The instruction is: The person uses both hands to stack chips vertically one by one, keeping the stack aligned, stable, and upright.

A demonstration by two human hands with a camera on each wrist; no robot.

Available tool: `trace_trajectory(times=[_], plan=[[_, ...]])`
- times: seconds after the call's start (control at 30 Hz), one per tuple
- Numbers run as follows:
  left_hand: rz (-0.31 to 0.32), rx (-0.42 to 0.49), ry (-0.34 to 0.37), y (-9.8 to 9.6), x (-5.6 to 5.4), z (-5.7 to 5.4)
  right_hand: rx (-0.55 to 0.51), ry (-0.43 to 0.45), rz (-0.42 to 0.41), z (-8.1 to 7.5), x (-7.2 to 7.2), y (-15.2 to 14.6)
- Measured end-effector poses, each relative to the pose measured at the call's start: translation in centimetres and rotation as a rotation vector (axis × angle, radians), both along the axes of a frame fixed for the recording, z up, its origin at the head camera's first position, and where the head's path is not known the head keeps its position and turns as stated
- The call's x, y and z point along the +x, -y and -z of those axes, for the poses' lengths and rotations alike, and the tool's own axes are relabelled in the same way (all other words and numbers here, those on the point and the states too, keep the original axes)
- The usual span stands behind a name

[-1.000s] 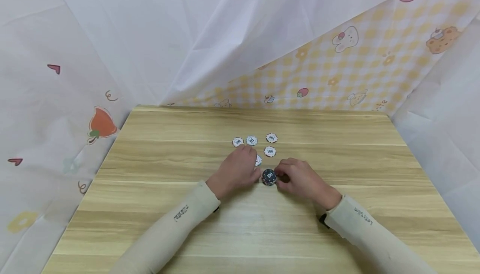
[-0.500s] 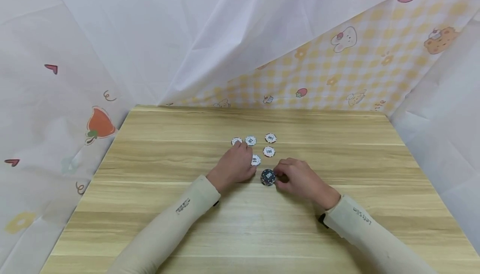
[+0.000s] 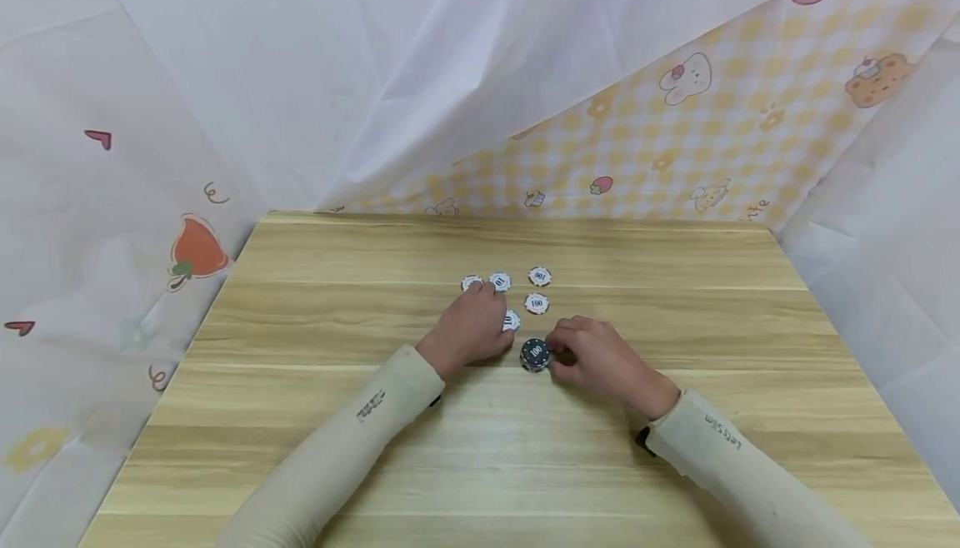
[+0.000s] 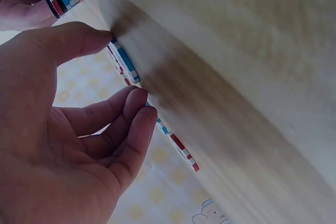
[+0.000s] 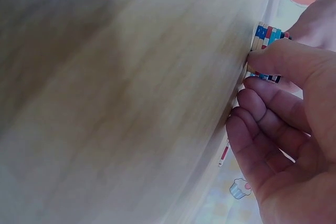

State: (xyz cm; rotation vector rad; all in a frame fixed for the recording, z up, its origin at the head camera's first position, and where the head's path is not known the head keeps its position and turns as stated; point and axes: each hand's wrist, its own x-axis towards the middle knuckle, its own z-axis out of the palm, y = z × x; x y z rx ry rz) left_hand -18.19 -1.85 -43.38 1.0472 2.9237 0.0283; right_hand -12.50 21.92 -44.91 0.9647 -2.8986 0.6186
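Note:
My left hand [image 3: 471, 323] is curled over a white poker chip [image 3: 512, 320] marked 10 that lies flat on the wooden table. In the left wrist view the thumb touches one edge of that blue-edged chip [image 4: 126, 62], and the fingertips meet its other end. A short stack of poker chips [image 3: 535, 354], a black 100 on top, stands just right of it. My right hand [image 3: 600, 356] holds this stack at its right side. Thumb and forefinger close on the stack [image 5: 268, 35] in the right wrist view; its far side is hidden.
Two white 100 chips [image 3: 537, 304] lie behind the stack. A white 10 chip [image 3: 501, 281] and a partly covered red-edged chip [image 3: 470, 282] sit beyond my left fingers. Patterned sheets [image 3: 630, 156] hang around the wooden table [image 3: 675, 281].
My left thumb has come away from the stack and moved left to the 10 chip. My right hand has stayed at the stack. The whole view has shifted slightly.

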Motion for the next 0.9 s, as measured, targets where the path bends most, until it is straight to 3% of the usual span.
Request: trace_trajectory(times=[0.57, 0.9], plan=[[0.014, 0.006, 0.019, -0.27, -0.38, -0.12, 0.001, 0.007, 0.009, -0.1, 0.16, 0.15], [0.033, 0.025, -0.001, 0.14, -0.54, 0.45, 0.002, -0.006, 0.008, -0.25, 0.3, 0.2]])
